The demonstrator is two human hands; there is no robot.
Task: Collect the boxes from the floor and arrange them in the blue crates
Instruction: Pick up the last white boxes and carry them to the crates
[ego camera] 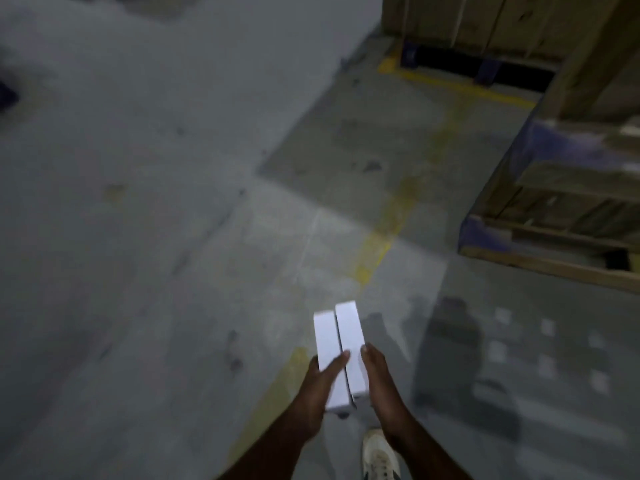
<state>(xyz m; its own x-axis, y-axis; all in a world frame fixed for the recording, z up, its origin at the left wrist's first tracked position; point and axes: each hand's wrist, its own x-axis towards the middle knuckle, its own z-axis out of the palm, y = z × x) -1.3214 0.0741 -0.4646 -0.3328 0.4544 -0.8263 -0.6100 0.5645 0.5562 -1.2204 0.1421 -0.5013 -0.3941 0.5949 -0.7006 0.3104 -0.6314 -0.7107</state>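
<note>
Two long white boxes lie side by side between my hands, low in the middle of the view, held above the grey floor. My left hand (320, 382) grips the left box (329, 344), thumb across its top. My right hand (375, 375) holds the right box (349, 330) along its right side, with the fingers underneath hidden. No blue crate is in view. The picture is blurred by motion.
Wooden pallets with blue blocks (554, 216) and stacked cardboard cartons (502, 22) stand at the right and back right. A worn yellow line (377, 247) runs across the concrete floor (138, 202). My light shoe (379, 455) shows at the bottom edge.
</note>
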